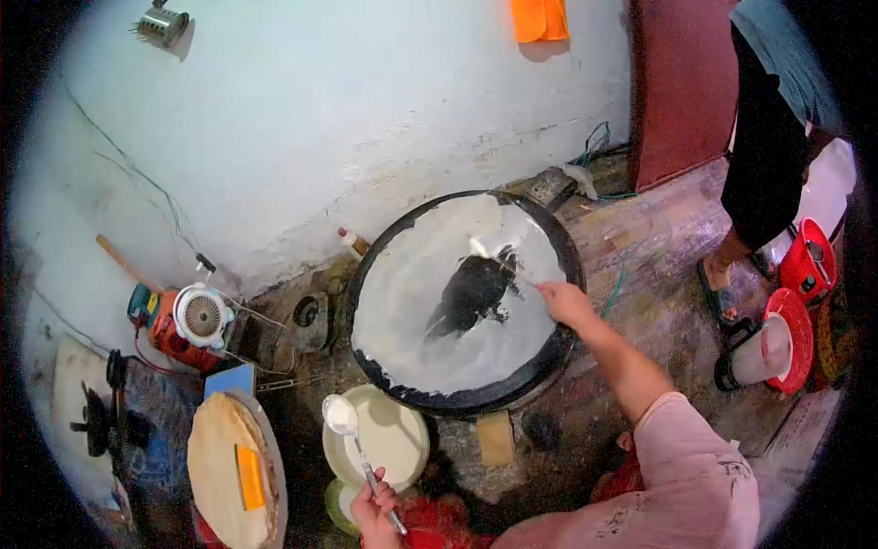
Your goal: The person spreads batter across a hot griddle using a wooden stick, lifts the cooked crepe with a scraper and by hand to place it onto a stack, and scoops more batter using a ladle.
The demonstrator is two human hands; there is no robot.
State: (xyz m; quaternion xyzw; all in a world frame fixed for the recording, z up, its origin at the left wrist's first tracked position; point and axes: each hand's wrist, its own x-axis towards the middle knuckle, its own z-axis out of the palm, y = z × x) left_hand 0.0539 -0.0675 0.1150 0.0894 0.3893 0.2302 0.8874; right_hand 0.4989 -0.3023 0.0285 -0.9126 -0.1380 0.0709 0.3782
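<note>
A large round black griddle (498, 398) is mostly coated with pale batter (402, 293), with a dark bare patch showing near its middle. My right hand (567, 305) reaches over the griddle's right side, closed on the thin handle of a spreader (518, 274). The spreader's far end lies by the bare patch and is hard to make out. My left hand (373, 512) grips a metal ladle (341, 416) by its handle. White batter coats the ladle's bowl, which is above a pale tub of batter (422, 448).
A stack of flat round sheets (215, 448) bears an orange scraper (249, 477) at lower left. A white-fronted blower (203, 314) stands by the wall. At right, another person's leg (764, 146) is near red basins (797, 339) and a white bucket (764, 352).
</note>
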